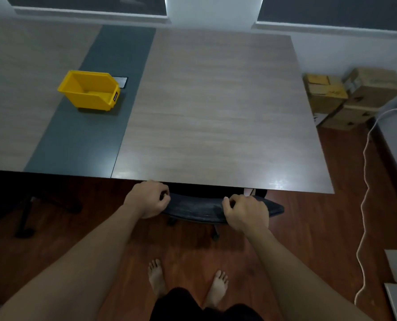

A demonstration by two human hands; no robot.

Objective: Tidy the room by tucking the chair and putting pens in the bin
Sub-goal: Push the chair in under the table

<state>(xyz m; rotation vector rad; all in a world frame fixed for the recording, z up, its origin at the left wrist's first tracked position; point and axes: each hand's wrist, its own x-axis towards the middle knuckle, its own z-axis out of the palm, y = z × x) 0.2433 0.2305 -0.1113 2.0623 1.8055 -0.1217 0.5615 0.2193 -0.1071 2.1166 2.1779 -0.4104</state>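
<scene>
Chair (195, 208): dark, curved mesh backrest; seat hidden under the table's near edge
Left hand (147, 198): curled closed over the backrest's left end
Right hand (246, 213): fingers folded tight on the backrest's right end
Table (216, 117): flat wood-grain laminate; matte grey strip at left
Bin (90, 91): yellow plastic, angular, open-topped; on the grey strip, well apart from the chair
Floor (308, 228): glossy reddish wood
</scene>
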